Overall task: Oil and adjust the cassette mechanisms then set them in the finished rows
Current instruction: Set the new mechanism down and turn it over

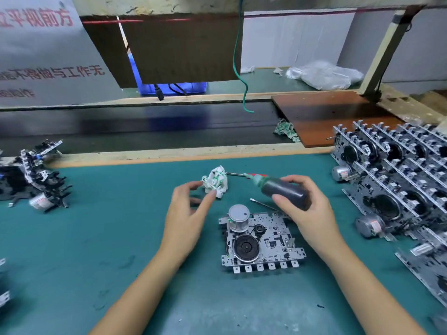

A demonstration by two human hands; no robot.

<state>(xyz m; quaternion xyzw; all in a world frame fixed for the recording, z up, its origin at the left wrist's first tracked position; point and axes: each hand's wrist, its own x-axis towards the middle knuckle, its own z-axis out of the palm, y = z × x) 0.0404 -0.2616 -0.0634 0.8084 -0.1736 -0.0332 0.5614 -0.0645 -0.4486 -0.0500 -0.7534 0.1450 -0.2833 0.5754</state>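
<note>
While a dark oil bottle (286, 191) is gripped in the right hand (306, 209), nozzle tilted left, one mechanism (262, 243) is laid flat on the green mat (72, 250) — just below both hands, the left hand (187, 217) held loosely spread, empty, by a crumpled rag (216, 181), finished rows (396, 175) stacked at right.

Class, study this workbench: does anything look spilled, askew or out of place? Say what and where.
Dark spots and smears mark the green mat below the left hand, like oil drips. At the left, the mechanisms lie in a tangled heap, unlike the tidy rows at right. A loose green wire dangles overhead.
</note>
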